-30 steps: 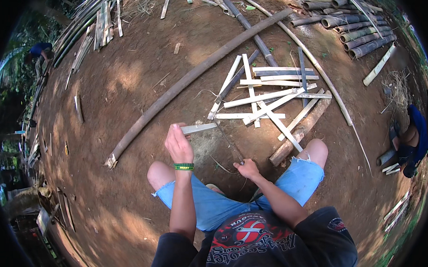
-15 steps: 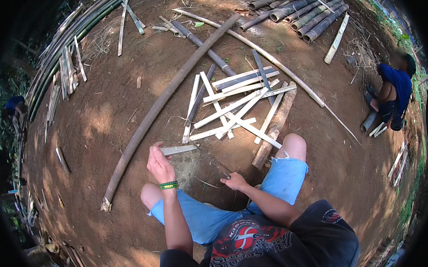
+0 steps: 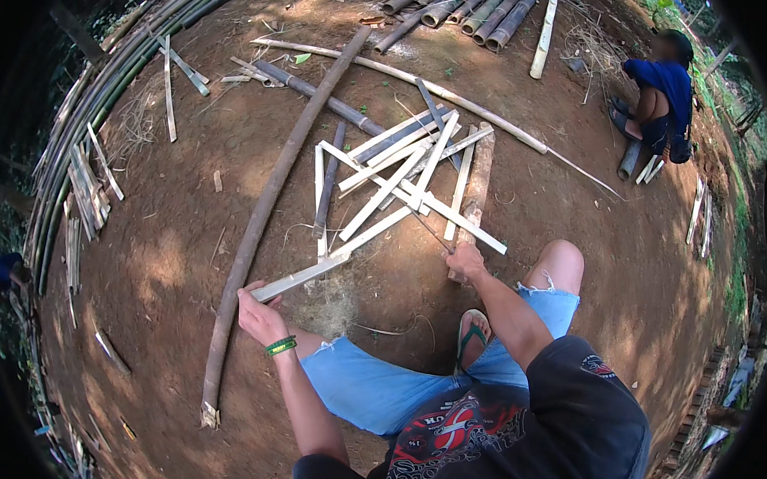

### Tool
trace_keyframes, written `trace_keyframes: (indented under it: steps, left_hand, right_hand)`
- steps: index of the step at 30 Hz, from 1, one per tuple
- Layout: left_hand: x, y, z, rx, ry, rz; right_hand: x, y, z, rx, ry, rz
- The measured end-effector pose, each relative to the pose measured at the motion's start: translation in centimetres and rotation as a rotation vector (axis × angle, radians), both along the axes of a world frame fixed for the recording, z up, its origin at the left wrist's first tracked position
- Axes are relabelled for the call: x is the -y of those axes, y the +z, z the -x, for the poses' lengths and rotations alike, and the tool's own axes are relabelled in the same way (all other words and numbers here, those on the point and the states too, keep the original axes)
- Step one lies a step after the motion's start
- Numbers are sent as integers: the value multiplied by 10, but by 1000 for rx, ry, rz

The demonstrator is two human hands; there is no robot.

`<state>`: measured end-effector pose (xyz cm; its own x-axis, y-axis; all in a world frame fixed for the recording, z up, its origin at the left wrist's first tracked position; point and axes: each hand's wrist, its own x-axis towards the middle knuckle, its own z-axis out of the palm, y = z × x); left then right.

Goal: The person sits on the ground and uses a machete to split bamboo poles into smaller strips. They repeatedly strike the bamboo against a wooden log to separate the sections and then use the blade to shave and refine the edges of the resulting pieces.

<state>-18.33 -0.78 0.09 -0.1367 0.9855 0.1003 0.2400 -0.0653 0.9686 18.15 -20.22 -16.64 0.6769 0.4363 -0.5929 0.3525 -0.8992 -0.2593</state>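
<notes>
My left hand (image 3: 262,316) is closed round the near end of a pale split-bamboo strip (image 3: 304,279). That strip slants forward and right, its far tip by the pile. My right hand (image 3: 464,261), a fist, grips a long thin-bladed knife (image 3: 432,229) whose handle is hidden in my fingers. The blade points forward and left, its tip over the loose pile of bamboo strips (image 3: 379,203). Beneath and beside my right hand lies a short thick log (image 3: 481,171); strips rest across its far end.
A long brown pole (image 3: 272,193) lies on the dirt to the left, crossing a dark bamboo pole (image 3: 330,100). Thick bamboo poles (image 3: 511,20) are stacked at the far right. Another person (image 3: 664,99) squats on the right. Long green poles (image 3: 79,137) line the far left.
My right hand has moved forward and right with the knife, away from the strip. The left hand has shifted left, still gripping the strip. My view has turned, and my sandalled foot now shows.
</notes>
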Motion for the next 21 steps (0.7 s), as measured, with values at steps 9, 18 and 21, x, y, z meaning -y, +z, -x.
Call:
trace_keyframes:
  steps: [9,18,21]
  left_hand:
    - [-11,21,-51,35,-200,-121]
    - [0,2,-106,-213,-429,-373]
    - [-4,-29,-115,-228,-471,-374]
  right_hand:
    - [15,42,4,-82,-133,-329]
    - [62,22,129,-222,-323,-204]
    - [64,-3,135,-304,-367,-106]
